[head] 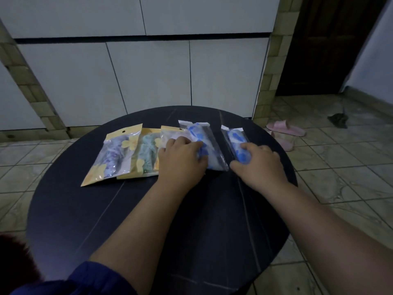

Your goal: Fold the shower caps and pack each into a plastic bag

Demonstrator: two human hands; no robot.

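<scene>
Several bagged shower caps lie in a row across the far half of a round dark table point(127, 213). From the left: a purple cap in a yellow-trimmed bag point(112, 156), a green cap in a yellow bag point(146, 154), a pale pink one point(168, 135), then a blue-patterned cap in a clear bag point(210, 143). My left hand point(182, 160) rests palm down over the pink bag and the edge of that clear bag. My right hand point(259, 165) grips a second clear bag with a blue cap point(236, 141) at its near end.
White cabinet doors point(148, 77) stand just behind the table. Pink slippers point(285, 130) lie on the tiled floor at the right, with a dark rag point(338, 120) beyond them and a dark doorway point(323, 45) behind.
</scene>
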